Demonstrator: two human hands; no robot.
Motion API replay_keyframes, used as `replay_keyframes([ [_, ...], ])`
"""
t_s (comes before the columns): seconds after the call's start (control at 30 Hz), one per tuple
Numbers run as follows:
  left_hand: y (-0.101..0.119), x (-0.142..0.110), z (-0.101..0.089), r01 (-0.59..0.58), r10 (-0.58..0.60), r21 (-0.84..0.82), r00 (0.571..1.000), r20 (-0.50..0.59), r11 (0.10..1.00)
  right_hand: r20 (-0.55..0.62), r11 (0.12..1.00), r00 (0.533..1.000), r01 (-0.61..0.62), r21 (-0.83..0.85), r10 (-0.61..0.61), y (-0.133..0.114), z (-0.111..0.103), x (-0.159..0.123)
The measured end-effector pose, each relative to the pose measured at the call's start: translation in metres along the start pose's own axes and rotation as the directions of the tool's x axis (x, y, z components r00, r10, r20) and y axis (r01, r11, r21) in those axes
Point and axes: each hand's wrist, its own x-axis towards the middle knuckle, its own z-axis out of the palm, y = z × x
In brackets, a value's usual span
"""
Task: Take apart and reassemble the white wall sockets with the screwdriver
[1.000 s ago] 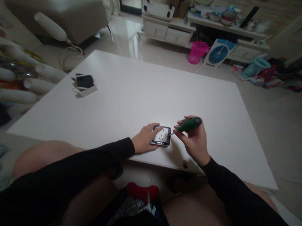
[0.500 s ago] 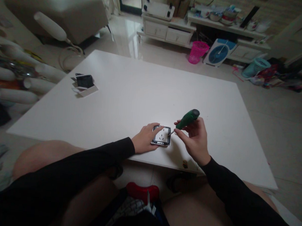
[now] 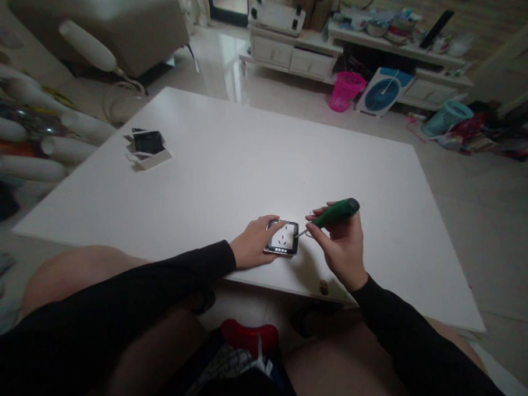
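A wall socket [image 3: 282,241] with a white face and dark frame lies on the white table near its front edge. My left hand [image 3: 255,242] grips its left side, with fingers across the top edge. In my right hand [image 3: 344,243] is a screwdriver [image 3: 337,213] with a green handle and dark end cap, pinched by thumb and fingers. Its shaft points left and its tip meets the right side of the socket's frame. The handle leans up and to the right. What exactly the tip touches is too small to tell.
A small brownish-yellow object [image 3: 323,287] lies at the table's front edge. At the table's far left sits an open box [image 3: 154,158] with a dark item [image 3: 148,141] on it. A red object [image 3: 249,336] shows below the table between my legs.
The screwdriver's handle has tilted lower and further right, and my right hand's fingers have shifted with it. The tip stays at the socket's right side. My left hand has not moved.
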Motion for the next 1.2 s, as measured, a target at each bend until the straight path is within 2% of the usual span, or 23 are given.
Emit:
replay_keyframes([
  [0.2, -0.001, 0.0, 0.001, -0.006, 0.006, 0.007, 1.0, 0.0, 1.0, -0.003, 0.999, 0.999, -0.044, 0.024, 0.044, -0.005, 0.002, 0.0],
  [0.37, -0.001, -0.001, 0.001, -0.009, 0.009, 0.011, 1.0, -0.005, 1.0, 0.049, 1.0, 0.999, -0.016, 0.026, 0.015, -0.009, 0.002, -0.001],
  [0.57, -0.001, 0.0, 0.0, -0.01, 0.01, -0.001, 1.0, -0.007, 1.0, -0.003, 0.999, 0.999, 0.038, -0.008, -0.038, -0.005, 0.001, 0.001],
  [0.7, 0.0, 0.0, -0.001, -0.003, 0.003, -0.007, 1.0, -0.001, 1.0, 0.014, 0.997, 0.999, 0.038, -0.062, -0.037, -0.009, 0.002, 0.0],
  [0.83, 0.0, 0.0, -0.001, -0.001, 0.001, -0.005, 1.0, 0.0, 1.0, 0.049, 0.994, 0.998, -0.026, -0.103, 0.031, -0.01, 0.0, 0.001],
  [1.03, -0.002, -0.001, 0.002, -0.005, 0.005, 0.007, 1.0, -0.008, 1.0, 0.102, 0.906, 0.983, -0.098, -0.412, 0.152, -0.01, -0.006, 0.004],
  [1.2, -0.002, -0.001, 0.002, 0.0, 0.0, 0.006, 1.0, -0.002, 1.0, 0.139, 0.905, 0.963, -0.16, -0.393, 0.231, -0.018, -0.009, 0.006],
])
